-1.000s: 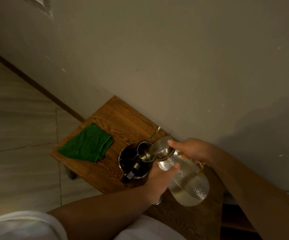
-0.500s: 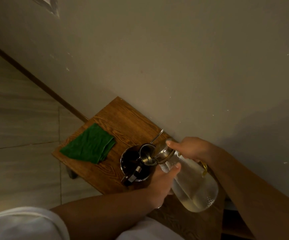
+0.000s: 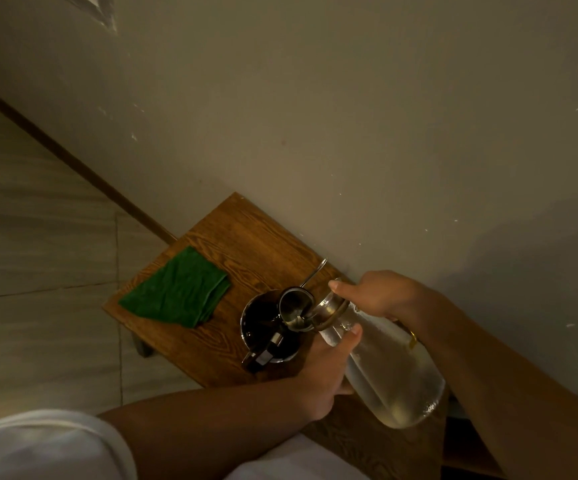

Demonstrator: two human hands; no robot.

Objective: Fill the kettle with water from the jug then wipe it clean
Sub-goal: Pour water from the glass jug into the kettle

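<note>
A steel kettle (image 3: 263, 327) with a black handle stands open on the wooden table (image 3: 246, 244). A clear glass jug (image 3: 391, 372) with water in it is tipped steeply, its metal-rimmed mouth (image 3: 329, 311) over the kettle's opening, with a hinged lid hanging at the mouth. My left hand (image 3: 325, 372) grips the jug from below near the neck. My right hand (image 3: 374, 294) holds the neck from above, the thumb resting at the rim. A folded green cloth (image 3: 176, 289) lies on the table left of the kettle.
The table stands against a plain wall (image 3: 350, 133). Tiled floor (image 3: 31, 254) lies to the left beyond the table edge. A thin metal rod (image 3: 313, 277) sticks up behind the kettle. White fabric (image 3: 45, 445) covers the bottom of the view.
The jug has tipped further, its base rising while the mouth lowers over the kettle. Both hands have kept their hold.
</note>
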